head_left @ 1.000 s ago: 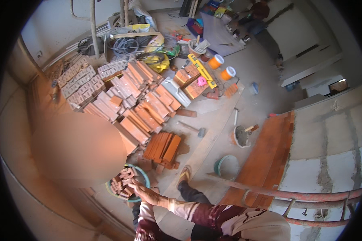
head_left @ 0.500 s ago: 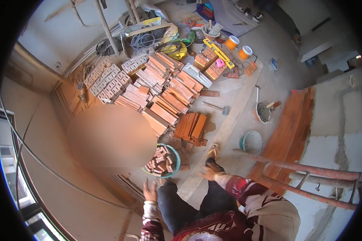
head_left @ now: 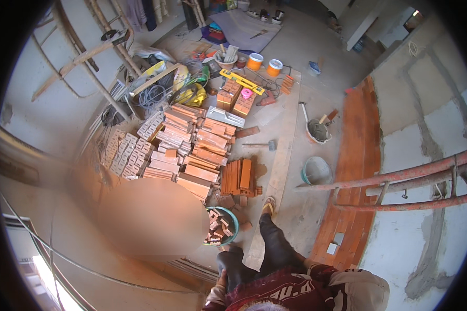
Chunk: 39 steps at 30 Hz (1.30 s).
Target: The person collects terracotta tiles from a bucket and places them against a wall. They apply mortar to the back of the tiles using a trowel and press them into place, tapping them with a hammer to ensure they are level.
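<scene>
My left hand [head_left: 222, 279] lies against the side of my left thigh, fingers stretched along it and holding nothing. My right sleeve [head_left: 324, 273] sits beside my right hip, and the hand beyond it is hidden. In front of my left knee stands a green-rimmed bucket [head_left: 237, 228] holding broken pieces of reddish brick [head_left: 219, 228]. Past it, orange tiles [head_left: 238, 176] stand in a row on edge. My sandalled foot [head_left: 268, 205] rests on the floor to the right of the bucket.
Stacks of clay tiles and bricks [head_left: 194, 150] spread ahead, with a yellow level [head_left: 241, 81] behind. A mallet [head_left: 271, 145], a mortar bucket [head_left: 318, 131] and a pale bucket [head_left: 318, 170] stand around the floor. Red metal scaffold bars [head_left: 399, 179] reach in from the right. A blurred patch covers the left.
My left hand has come down from the air to my thigh. My right hand, spread above my right leg before, has drawn back out of sight. The view has shifted.
</scene>
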Motion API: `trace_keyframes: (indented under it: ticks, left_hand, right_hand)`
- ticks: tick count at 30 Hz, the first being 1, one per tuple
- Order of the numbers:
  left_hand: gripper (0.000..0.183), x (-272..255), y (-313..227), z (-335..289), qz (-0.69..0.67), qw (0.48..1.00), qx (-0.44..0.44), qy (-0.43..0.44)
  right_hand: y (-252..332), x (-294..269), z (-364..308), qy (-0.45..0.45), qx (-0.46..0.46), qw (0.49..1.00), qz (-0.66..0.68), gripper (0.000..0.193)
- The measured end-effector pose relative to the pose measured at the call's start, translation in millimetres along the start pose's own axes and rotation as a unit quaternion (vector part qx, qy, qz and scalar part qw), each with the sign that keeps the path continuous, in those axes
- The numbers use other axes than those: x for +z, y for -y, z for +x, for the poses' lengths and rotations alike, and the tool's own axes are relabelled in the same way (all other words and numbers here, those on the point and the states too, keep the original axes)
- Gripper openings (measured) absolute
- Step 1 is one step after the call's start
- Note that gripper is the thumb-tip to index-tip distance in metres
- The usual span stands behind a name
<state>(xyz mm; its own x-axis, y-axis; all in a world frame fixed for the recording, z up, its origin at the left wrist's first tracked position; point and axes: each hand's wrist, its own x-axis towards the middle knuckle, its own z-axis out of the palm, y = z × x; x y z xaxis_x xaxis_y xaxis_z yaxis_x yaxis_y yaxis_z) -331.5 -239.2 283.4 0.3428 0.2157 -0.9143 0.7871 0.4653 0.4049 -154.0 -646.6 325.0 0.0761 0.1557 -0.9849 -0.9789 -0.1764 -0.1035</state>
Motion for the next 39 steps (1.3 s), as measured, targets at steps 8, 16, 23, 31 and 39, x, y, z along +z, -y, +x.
trace_keyframes:
  ticks: [8,16,23,31,39]
  left_hand:
    - [0.045,28,-166,-2,-0.082,0.995,-0.005,0.051]
    - [0.03,33,-130,21,0.22,0.971,-0.071,-0.058]
    - [0.028,94,-124,31,0.276,0.951,-0.125,-0.062]
    - [0.019,235,-217,69,0.268,0.936,0.23,0.002]
    - [0.033,290,-284,36,0.416,0.876,0.244,-0.002]
  right_hand:
    - [151,58,-76,-0.17,-0.297,0.889,-0.306,0.071]
    - [125,-74,-44,-0.126,-0.111,0.777,-0.607,0.061]
    - [155,-173,-106,-0.201,-0.014,0.827,-0.525,0.067]
    - [105,-237,-133,-0.273,-0.049,0.89,-0.362,0.068]
    - [75,-227,-141,-0.277,-0.068,0.931,-0.229,0.068]
